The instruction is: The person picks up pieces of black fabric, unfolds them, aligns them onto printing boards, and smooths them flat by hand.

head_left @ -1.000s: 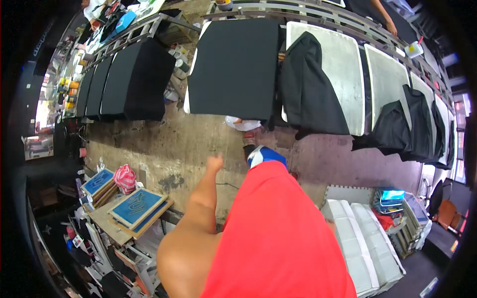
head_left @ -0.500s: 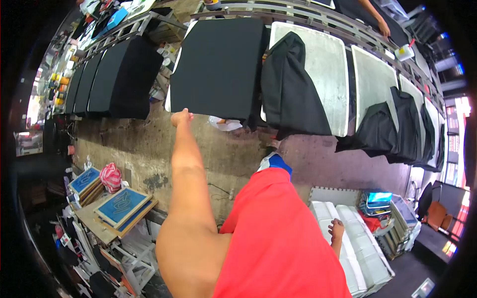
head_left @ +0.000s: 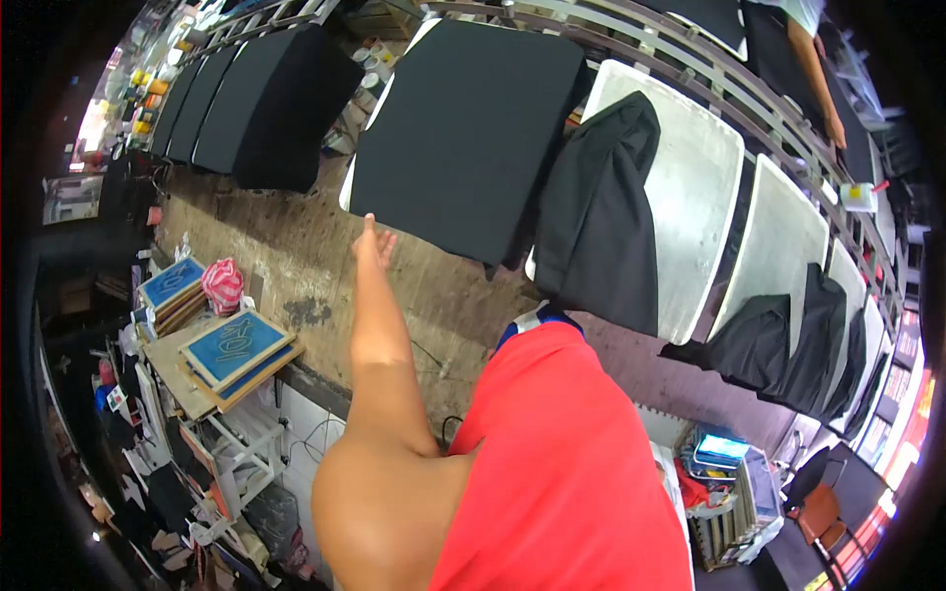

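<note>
My left hand (head_left: 373,246) reaches out at the near edge of a black cloth (head_left: 463,138). Its fingers are spread, and a fingertip is at or just short of the cloth's near left corner; contact is hard to tell. The cloth lies smooth over a pale board (head_left: 347,187), whose rim shows along the left side. Beside it, a bunched black cloth (head_left: 601,217) partly covers another whitish board (head_left: 695,177). My right hand is out of sight beyond my red shirt.
More cloth-covered boards (head_left: 266,108) stand left, and boards with crumpled black cloths (head_left: 754,340) stand right. Framed blue screens (head_left: 236,350) rest on a stand at lower left. Across the metal rail (head_left: 680,59), another person's arm (head_left: 813,84) hangs near a white container (head_left: 859,197).
My left hand's fingers have spread from a pinch at the cloth edge. The view has turned, and my right hand has gone from sight. The cloth still lies flat.
</note>
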